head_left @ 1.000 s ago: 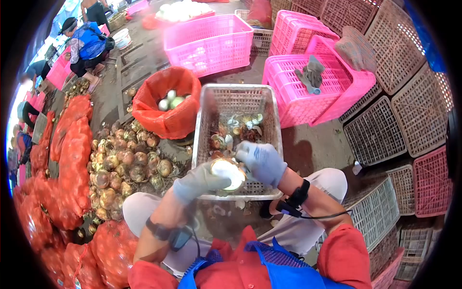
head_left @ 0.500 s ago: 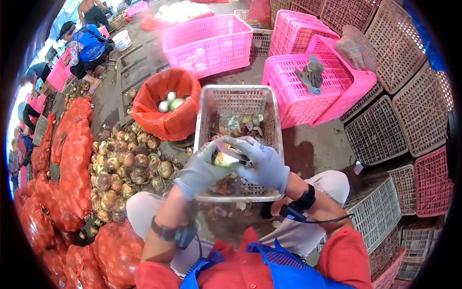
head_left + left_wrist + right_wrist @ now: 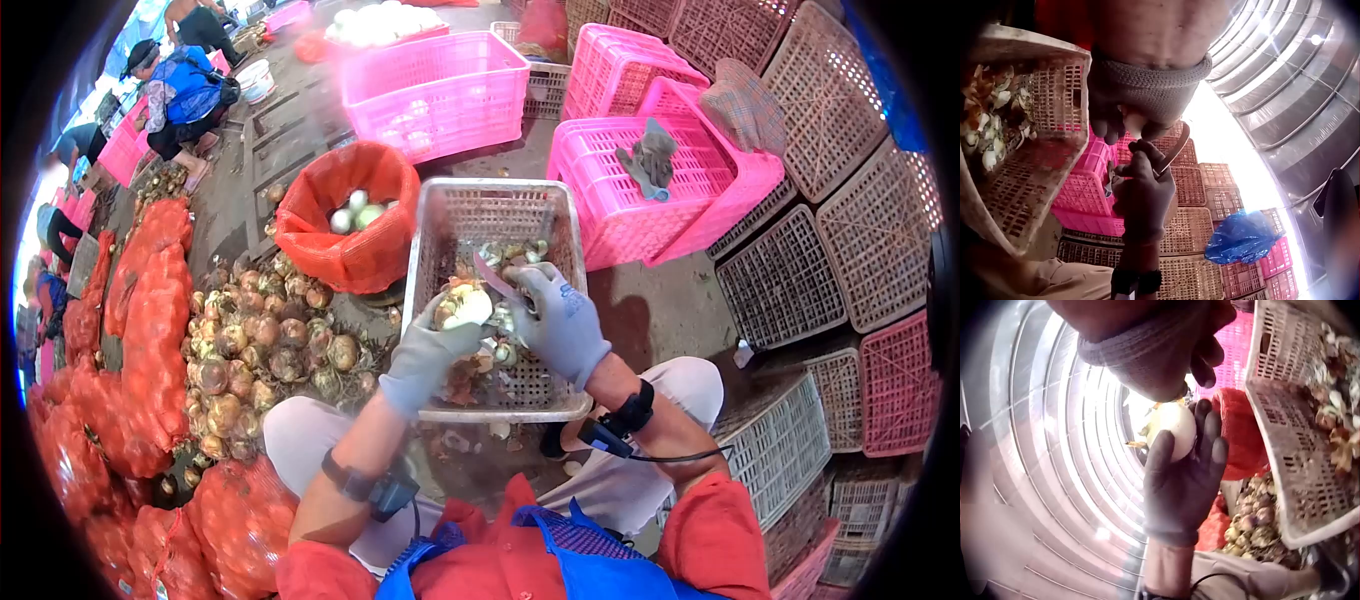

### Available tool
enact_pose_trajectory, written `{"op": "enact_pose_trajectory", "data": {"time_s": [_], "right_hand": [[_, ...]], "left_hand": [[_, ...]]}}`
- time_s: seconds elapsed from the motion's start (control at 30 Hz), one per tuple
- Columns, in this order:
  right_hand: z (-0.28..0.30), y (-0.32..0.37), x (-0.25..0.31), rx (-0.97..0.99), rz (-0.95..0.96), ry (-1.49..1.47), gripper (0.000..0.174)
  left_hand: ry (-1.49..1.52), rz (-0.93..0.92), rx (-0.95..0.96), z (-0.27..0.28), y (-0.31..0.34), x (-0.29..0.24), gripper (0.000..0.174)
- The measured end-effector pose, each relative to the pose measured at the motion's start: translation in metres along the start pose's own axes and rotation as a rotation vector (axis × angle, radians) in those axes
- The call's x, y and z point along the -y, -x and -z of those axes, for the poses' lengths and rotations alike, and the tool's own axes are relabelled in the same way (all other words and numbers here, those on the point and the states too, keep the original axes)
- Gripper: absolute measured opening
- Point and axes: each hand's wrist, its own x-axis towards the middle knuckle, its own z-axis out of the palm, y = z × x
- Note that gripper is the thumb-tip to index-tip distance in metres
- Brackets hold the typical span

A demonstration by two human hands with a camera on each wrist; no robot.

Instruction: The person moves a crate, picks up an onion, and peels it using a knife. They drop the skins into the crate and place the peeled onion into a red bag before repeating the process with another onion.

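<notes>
I sit over a grey plastic basket (image 3: pixel 494 187) that holds onion skins and trimmings. My left hand (image 3: pixel 425 350), in a grey glove, grips a partly peeled pale onion (image 3: pixel 458 305) above the basket's middle. My right hand (image 3: pixel 560 320), also gloved, grips a small knife (image 3: pixel 490 277) whose blade lies at the onion's top right. In the right wrist view the left hand (image 3: pixel 1179 481) wraps its fingers round the onion (image 3: pixel 1175 428). The left wrist view shows the right hand (image 3: pixel 1141 194) clasping the curved knife (image 3: pixel 1175 150) just under the left hand.
An open red mesh sack (image 3: pixel 350 225) with peeled onions stands left of the basket. Unpeeled onions (image 3: pixel 260 340) lie heaped beside my left knee, with full red sacks (image 3: pixel 150 320) beyond. Pink crates (image 3: pixel 640 190) and stacked baskets (image 3: pixel 850 230) fill the right. A person (image 3: pixel 175 95) crouches far left.
Both hands have moved from the basket's near edge out over its middle. The onion has turned in the left hand, and the knife blade has come up to its top.
</notes>
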Motion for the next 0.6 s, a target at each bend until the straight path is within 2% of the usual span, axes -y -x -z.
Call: {"op": "enact_pose_trajectory", "data": {"time_s": [0.03,0.07,0.13,0.17,0.23,0.3,0.4,0.47,0.5,0.57,0.6], "right_hand": [[0.003,-0.001,0.002,0.0,0.03,0.165,0.021],[0.006,0.001,0.007,0.067,0.044,0.155,0.016],[-0.001,0.011,0.012,0.138,0.106,0.201,0.017],[-0.004,0.015,0.015,0.203,0.159,0.25,0.018],[-0.015,0.018,0.014,0.27,0.083,0.308,0.019],[-0.018,0.015,0.012,0.329,0.06,0.338,0.008],[-0.025,0.011,0.002,0.304,0.032,0.385,0.008],[-0.025,0.008,-0.012,0.252,0.003,0.405,0.008],[-0.023,0.007,-0.021,0.245,-0.059,0.421,0.009],[-0.016,0.003,-0.038,0.252,-0.106,0.438,0.01],[-0.015,0.002,-0.045,0.347,-0.202,0.504,0.011]], "left_hand": [[0.004,-0.004,-0.008,0.003,0.001,0.001,0.074],[-0.036,-0.028,-0.009,0.005,0.002,0.002,0.075],[-0.079,-0.045,-0.011,0.008,0.005,0.003,0.076],[-0.261,-0.16,0.012,0.008,0.006,0.004,0.073],[-0.622,-0.396,0.075,0.004,0.006,0.001,0.067],[-0.688,-0.385,0.033,-0.007,0.013,-0.005,0.064],[-0.706,-0.339,-0.052,-0.012,0.019,-0.008,0.066],[-0.44,-0.119,-0.073,-0.008,0.016,0.001,0.071],[-0.442,-0.121,-0.064,-0.007,0.016,-0.001,0.071],[-0.478,0.055,-0.081,-0.003,0.019,-0.002,0.067],[-0.394,0.028,-0.034,-0.003,0.025,-0.008,0.067]]}}
